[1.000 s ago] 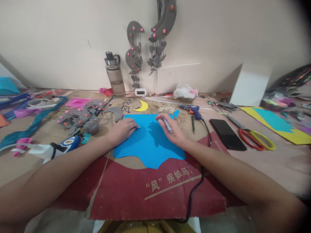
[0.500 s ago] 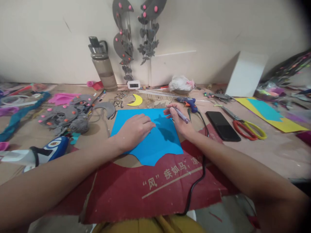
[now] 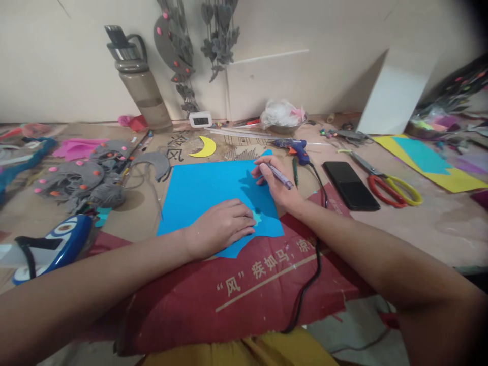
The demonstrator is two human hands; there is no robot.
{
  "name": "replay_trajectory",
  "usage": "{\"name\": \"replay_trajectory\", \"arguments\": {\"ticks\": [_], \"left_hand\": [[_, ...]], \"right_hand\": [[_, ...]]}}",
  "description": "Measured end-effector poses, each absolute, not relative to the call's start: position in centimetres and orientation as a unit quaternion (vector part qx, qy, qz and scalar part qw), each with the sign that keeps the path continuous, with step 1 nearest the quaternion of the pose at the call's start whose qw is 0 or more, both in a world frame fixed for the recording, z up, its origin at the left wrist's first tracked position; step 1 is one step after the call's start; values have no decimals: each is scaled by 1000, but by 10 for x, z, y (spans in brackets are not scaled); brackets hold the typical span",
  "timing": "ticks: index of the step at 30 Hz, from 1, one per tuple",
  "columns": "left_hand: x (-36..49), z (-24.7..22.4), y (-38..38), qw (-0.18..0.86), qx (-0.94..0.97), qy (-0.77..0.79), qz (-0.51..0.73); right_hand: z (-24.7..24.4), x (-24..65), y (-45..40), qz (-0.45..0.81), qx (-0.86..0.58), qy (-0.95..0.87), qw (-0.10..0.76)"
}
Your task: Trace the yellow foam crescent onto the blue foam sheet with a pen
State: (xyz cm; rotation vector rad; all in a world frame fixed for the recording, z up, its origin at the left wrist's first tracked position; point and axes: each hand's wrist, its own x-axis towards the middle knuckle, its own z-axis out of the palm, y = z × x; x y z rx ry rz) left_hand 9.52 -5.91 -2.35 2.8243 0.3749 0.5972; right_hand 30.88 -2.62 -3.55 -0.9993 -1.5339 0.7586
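Note:
A bright blue sheet [image 3: 206, 188] with a scalloped near edge lies on the cardboard in front of me. My left hand [image 3: 224, 226] rests palm down on its near part, fingers laid out side by side. Beyond those fingertips shows a small pale teal cut-out [image 3: 258, 217]; the rest of it is hidden. Over the sheet's right side, my right hand [image 3: 276, 183] is closed on a light purple pen [image 3: 280, 176], held slantwise. A yellow paper crescent [image 3: 204, 147] lies just past the sheet's far edge.
To the right are a black phone [image 3: 349, 185], scissors [image 3: 392, 188] and yellow paper [image 3: 468, 180]. A blue glue gun [image 3: 299, 151] lies behind my right hand, its black cord [image 3: 305, 292] running nearby. Grey felt pieces [image 3: 84, 175] and a bottle [image 3: 141, 86] are left.
My left hand has slid right and nearer to me across the sheet, and the teal cut-out now shows at its fingertips. My right hand keeps the pen. The camera view has shifted.

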Motion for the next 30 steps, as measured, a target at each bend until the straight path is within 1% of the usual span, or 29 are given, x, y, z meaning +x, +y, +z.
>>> {"name": "replay_trajectory", "arguments": {"ticks": [5, 10, 14, 17, 25, 30], "left_hand": [[98, -22, -58, 125, 968, 127, 174], [90, -18, -60, 137, 973, 129, 135], [83, -16, -59, 105, 979, 145, 94], [79, -16, -53, 73, 979, 172, 78], [66, -25, -26, 15, 978, 194, 79], [62, -24, -14, -7, 972, 223, 68]], "right_hand": [[-35, 309, -26, 332, -427, -647, 538], [-36, 311, -27, 317, -429, -671, 515], [-37, 312, -27, 280, -426, -693, 510], [-37, 312, -26, 281, -428, -689, 514], [-38, 313, -25, 260, -438, -694, 509], [-32, 312, -25, 266, -438, -677, 528]]}}
